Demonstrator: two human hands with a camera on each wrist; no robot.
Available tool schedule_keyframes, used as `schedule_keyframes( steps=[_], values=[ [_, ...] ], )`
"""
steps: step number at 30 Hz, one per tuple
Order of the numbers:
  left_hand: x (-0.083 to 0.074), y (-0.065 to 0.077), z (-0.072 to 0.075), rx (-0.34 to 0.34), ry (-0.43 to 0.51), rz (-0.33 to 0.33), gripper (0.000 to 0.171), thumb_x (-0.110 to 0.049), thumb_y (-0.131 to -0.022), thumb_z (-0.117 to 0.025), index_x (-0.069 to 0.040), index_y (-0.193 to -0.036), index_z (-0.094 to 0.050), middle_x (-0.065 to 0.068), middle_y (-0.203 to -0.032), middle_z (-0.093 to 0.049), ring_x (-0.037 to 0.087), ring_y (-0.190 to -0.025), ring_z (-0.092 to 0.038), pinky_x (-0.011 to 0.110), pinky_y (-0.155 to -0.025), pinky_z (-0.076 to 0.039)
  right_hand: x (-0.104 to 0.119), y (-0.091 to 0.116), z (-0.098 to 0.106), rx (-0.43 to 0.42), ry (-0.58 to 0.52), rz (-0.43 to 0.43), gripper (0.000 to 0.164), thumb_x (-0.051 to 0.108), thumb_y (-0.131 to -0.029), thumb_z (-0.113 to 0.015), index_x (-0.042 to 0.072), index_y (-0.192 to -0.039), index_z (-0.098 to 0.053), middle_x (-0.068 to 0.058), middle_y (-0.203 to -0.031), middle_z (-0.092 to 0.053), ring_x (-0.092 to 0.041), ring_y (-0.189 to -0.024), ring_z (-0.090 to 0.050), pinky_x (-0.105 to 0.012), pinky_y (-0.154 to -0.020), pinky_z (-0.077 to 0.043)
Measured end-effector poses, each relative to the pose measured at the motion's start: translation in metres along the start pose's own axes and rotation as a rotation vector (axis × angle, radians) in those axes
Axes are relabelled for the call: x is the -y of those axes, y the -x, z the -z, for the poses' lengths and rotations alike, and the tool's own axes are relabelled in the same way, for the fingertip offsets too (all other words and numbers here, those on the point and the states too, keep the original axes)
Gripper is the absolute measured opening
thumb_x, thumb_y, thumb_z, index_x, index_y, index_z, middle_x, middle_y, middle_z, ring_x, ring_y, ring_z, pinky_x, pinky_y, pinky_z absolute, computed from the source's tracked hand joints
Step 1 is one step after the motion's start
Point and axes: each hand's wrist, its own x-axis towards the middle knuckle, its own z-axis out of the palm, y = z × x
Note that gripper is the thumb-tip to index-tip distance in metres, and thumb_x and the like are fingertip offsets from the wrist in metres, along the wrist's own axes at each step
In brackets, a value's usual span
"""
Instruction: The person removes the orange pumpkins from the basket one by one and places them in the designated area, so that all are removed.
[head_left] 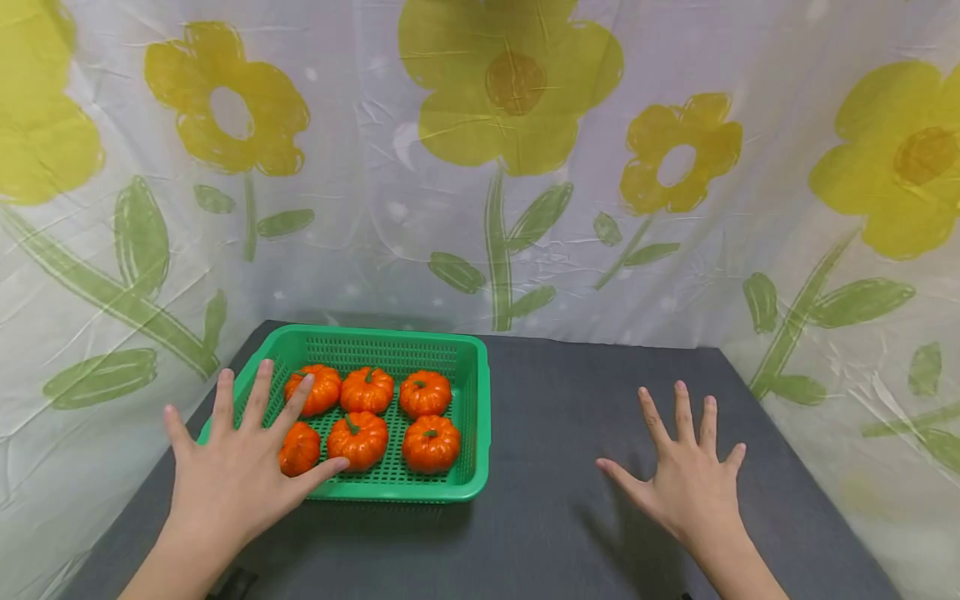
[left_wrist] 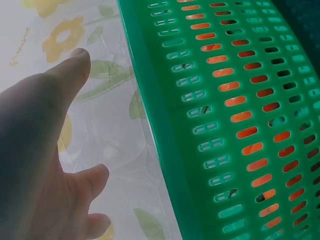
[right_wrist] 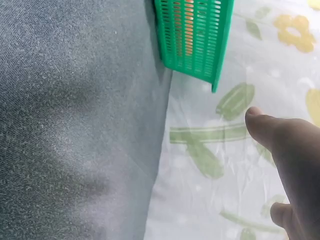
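Observation:
A green plastic basket (head_left: 472, 417) with slotted walls stands on the left half of the table, holding several small orange pumpkins (head_left: 426, 393) with green stems. My left hand (head_left: 232, 475) hovers with spread fingers over the basket's near left corner, hiding part of it and of the leftmost pumpkins. In the left wrist view, the slotted basket wall (left_wrist: 200, 120) stands beside that hand (left_wrist: 60, 150), with orange showing through. Well to the right of the basket, my right hand (head_left: 693, 487) is held above the table, its fingers spread and nothing in them.
A dark grey cloth covers the table (head_left: 555, 417). White curtains (head_left: 360, 167) printed with yellow flowers enclose the back and both sides. A small dark object (head_left: 236, 583) lies partly hidden by the left wrist at the near edge.

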Motion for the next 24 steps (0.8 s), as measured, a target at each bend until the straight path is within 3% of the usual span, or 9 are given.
schedule_keyframes(
  steps=[8, 12, 15, 16, 18, 20, 22, 24],
  values=[
    [0.0, 0.002, 0.0, -0.019, -0.021, -0.012, 0.112, -0.092, -0.081, -0.057, -0.026, -0.168, -0.035, 0.02, -0.176, -0.015, 0.057, -0.156, -0.011, 0.087, -0.112, 0.004, 0.002, 0.0, 0.001, -0.011, 0.016, 0.013, 0.117, 0.091, -0.083, -0.057, 0.034, -0.173, -0.007, -0.023, -0.177, -0.005, -0.064, -0.154, -0.008, -0.096, -0.097, -0.017],
    [0.002, 0.004, 0.001, -0.032, -0.024, -0.03, 0.11, -0.09, -0.082, -0.059, -0.024, -0.167, -0.036, 0.02, -0.176, -0.015, 0.054, -0.158, -0.007, 0.081, -0.117, 0.005, 0.003, -0.001, 0.0, -0.046, -0.015, 0.055, 0.117, 0.088, -0.083, -0.062, 0.034, -0.173, -0.011, -0.021, -0.177, -0.011, -0.062, -0.153, -0.017, -0.093, -0.1, -0.022],
    [0.005, 0.005, 0.001, -0.073, 0.009, -0.045, 0.105, -0.081, -0.085, -0.066, -0.022, -0.167, -0.037, 0.021, -0.175, -0.018, 0.051, -0.16, -0.005, 0.08, -0.119, 0.0, 0.002, -0.002, -0.005, -0.134, -0.127, 0.132, 0.113, 0.074, -0.083, -0.076, 0.03, -0.172, -0.022, -0.022, -0.174, -0.024, -0.058, -0.144, -0.041, -0.084, -0.098, -0.038],
    [0.006, 0.005, 0.001, -0.092, 0.027, -0.046, 0.102, -0.076, -0.086, -0.068, -0.022, -0.167, -0.037, 0.022, -0.175, -0.019, 0.05, -0.16, -0.005, 0.079, -0.119, -0.004, 0.002, -0.003, -0.007, -0.163, -0.182, 0.16, 0.111, 0.068, -0.082, -0.081, 0.029, -0.171, -0.026, -0.022, -0.172, -0.029, -0.055, -0.136, -0.052, -0.076, -0.093, -0.048],
    [0.011, 0.005, 0.001, -0.156, 0.073, -0.057, 0.098, -0.067, -0.086, -0.075, -0.021, -0.166, -0.039, 0.023, -0.172, -0.026, 0.051, -0.158, -0.016, 0.078, -0.115, -0.017, 0.002, -0.005, -0.012, -0.224, -0.286, 0.209, 0.107, 0.055, -0.081, -0.089, 0.027, -0.169, -0.034, -0.021, -0.169, -0.037, -0.051, -0.12, -0.066, -0.059, -0.077, -0.057],
    [0.017, 0.005, -0.001, -0.223, 0.124, -0.067, 0.095, -0.059, -0.086, -0.079, -0.021, -0.164, -0.042, 0.024, -0.169, -0.034, 0.052, -0.149, -0.031, 0.076, -0.105, -0.03, 0.003, -0.008, -0.016, -0.278, -0.381, 0.244, 0.105, 0.044, -0.079, -0.094, 0.026, -0.167, -0.039, -0.019, -0.165, -0.044, -0.047, -0.108, -0.071, -0.044, -0.063, -0.054],
    [0.026, 0.006, -0.003, -0.263, 0.182, -0.069, 0.095, -0.055, -0.084, -0.082, -0.02, -0.163, -0.044, 0.023, -0.165, -0.041, 0.053, -0.136, -0.042, 0.074, -0.092, -0.034, 0.005, -0.012, -0.019, -0.321, -0.455, 0.268, 0.104, 0.034, -0.077, -0.096, 0.025, -0.165, -0.042, -0.017, -0.162, -0.049, -0.045, -0.112, -0.071, -0.039, -0.061, -0.051],
    [0.036, 0.007, -0.006, -0.277, 0.243, -0.064, 0.095, -0.053, -0.084, -0.085, -0.019, -0.163, -0.045, 0.022, -0.163, -0.045, 0.054, -0.124, -0.046, 0.072, -0.085, -0.034, 0.009, -0.017, -0.023, -0.36, -0.508, 0.289, 0.104, 0.025, -0.075, -0.098, 0.022, -0.164, -0.045, -0.016, -0.16, -0.052, -0.041, -0.118, -0.069, -0.042, -0.065, -0.056]
  ],
)
